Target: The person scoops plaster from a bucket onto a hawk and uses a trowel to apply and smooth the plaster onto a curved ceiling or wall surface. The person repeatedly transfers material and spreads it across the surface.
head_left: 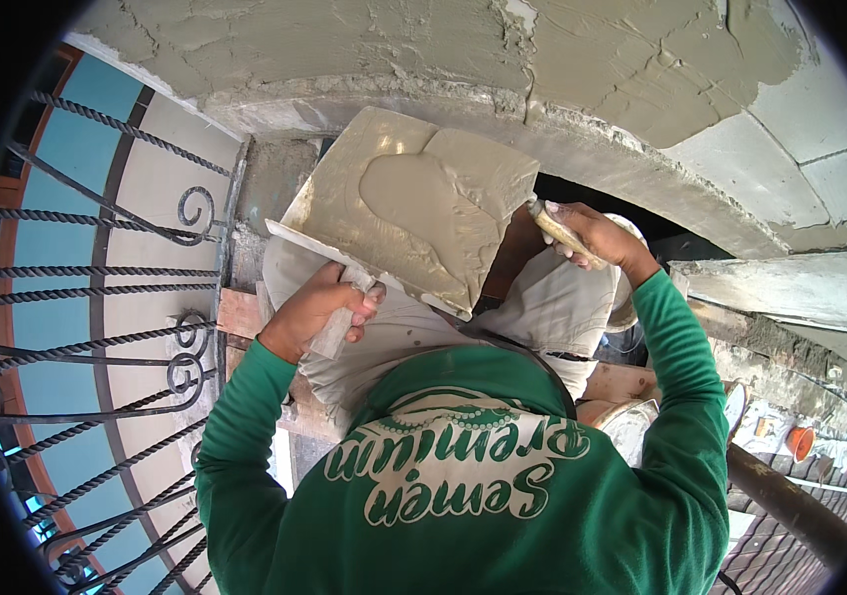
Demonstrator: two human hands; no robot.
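Note:
My left hand is closed round the pale, mortar-crusted handle of a plasterer's hawk. The hawk is a broad, flat board, held tilted in front of my lap. Wet grey mortar lies spread over its face, thickest in the middle and to the right. At the hawk's right edge, my right hand grips the worn wooden handle of a trowel. Its blade is hard to tell apart from the mortar-coated board.
A wall with wet grey plaster and bare pale blocks rises ahead. Twisted black iron railings run along the left. Buckets stand by my right side, with a brown pole, an orange container and roof tiles lower right.

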